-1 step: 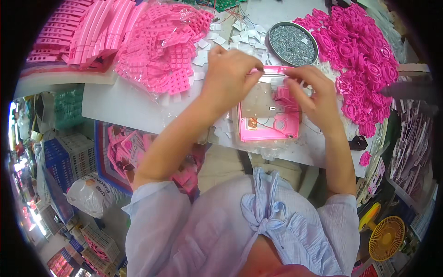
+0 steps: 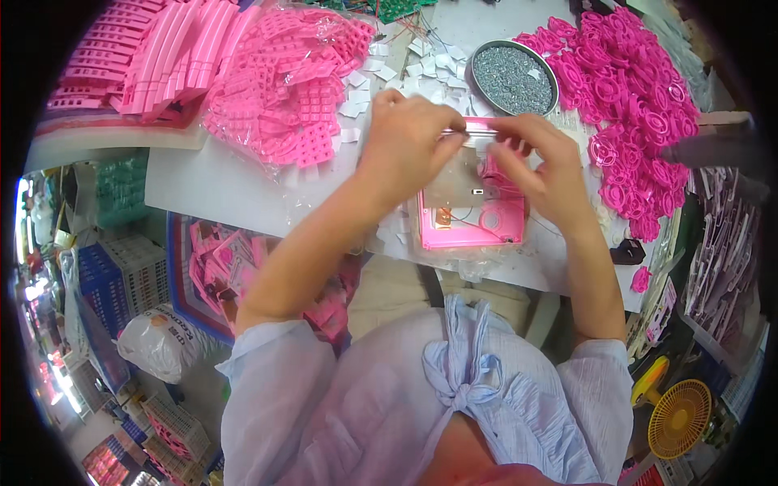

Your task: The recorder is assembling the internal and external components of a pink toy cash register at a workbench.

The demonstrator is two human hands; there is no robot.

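Grip: left hand (image 2: 403,144) near-pinched, right hand (image 2: 553,166) half-curled, both at far edge of pink casing (image 2: 466,237); cannot tell whether closed on anything.

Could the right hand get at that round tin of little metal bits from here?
Probably yes: the open round tin sits just beyond the right hand, with nothing seemingly between, though its fingers are at the pink plastic casing's far edge.
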